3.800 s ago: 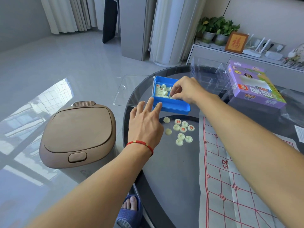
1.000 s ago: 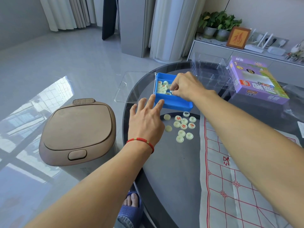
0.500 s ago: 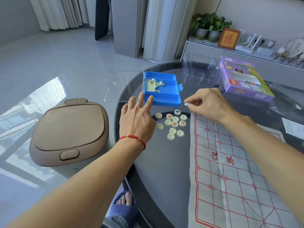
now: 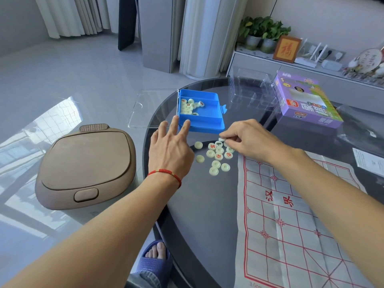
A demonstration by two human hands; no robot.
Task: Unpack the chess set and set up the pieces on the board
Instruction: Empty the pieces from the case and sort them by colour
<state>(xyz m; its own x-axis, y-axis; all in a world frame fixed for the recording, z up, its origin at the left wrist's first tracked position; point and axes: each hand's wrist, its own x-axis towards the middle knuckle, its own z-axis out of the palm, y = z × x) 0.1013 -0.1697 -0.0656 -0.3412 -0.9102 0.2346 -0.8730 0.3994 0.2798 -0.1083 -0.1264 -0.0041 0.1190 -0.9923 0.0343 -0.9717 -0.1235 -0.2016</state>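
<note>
The right hand (image 4: 247,138) reaches in from the lower right, knuckles up, its thumb and forefinger pinching one pale chess piece (image 4: 221,139) just above the cluster of pieces (image 4: 218,155) lying loose on the dark glass table (image 4: 199,204). The other fingers curl under the palm. The left hand (image 4: 170,150) stretches forward from the lower left, palm down, fingers straight and spread, holding nothing; two fingertips touch the near left corner of the blue box (image 4: 200,113). A red cord bracelet (image 4: 165,173) circles that wrist. More pieces sit in the box's left compartment, and its clear lid (image 4: 151,109) lies open to the left, past the table's edge. The red-lined board sheet (image 4: 291,215) lies flat under the right forearm, just beside the cluster. A purple carton (image 4: 305,100) sits farther back on the right, and a brown bin (image 4: 85,169) stands on the floor to the left
</note>
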